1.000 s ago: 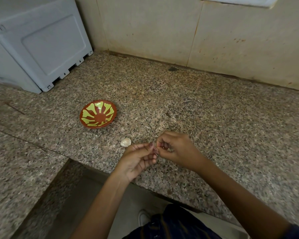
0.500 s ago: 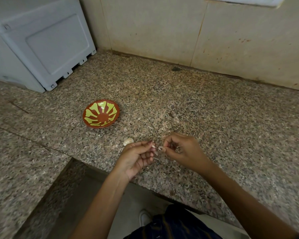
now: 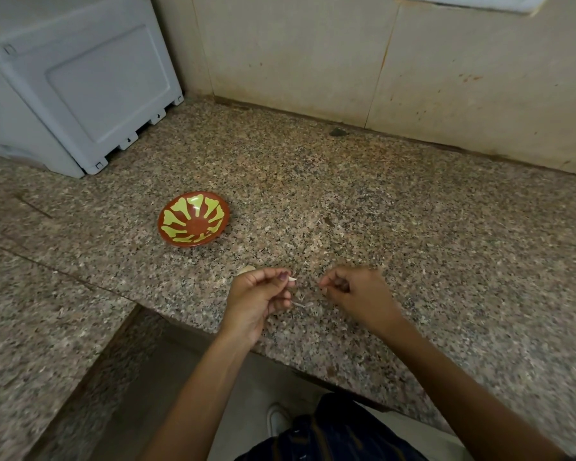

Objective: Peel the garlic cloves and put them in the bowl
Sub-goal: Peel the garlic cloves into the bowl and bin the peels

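From the head view, the left hand [image 3: 256, 299] sits low in the middle of the frame, fingers curled. It pinches a small white garlic clove [image 3: 292, 278] between thumb and fingertip. The right hand [image 3: 353, 294] is just to the right of it, apart from it, fingers curled in tight. It may pinch a bit of skin, but that is too small and blurry to tell.

A thin pale strip of peel [image 3: 302, 305] shows just below the left hand's fingers. Another clove [image 3: 246, 270] lies on the counter [image 3: 413, 234], peeking out above the left hand. The bowl [image 3: 193, 219] is up and to the left of the hands, near them, and it looks empty.

I think the peeling is in hand now. To do it well, hold the clove firm but not too hard, and pull the skin off in long strips.

The garlic skin looks thin and papery. The bowl is round, shallow and shiny, red with yellow-green shapes. The counter is hard, speckled stone. A big grey plastic box [image 3: 80, 81] stands in the upper left.
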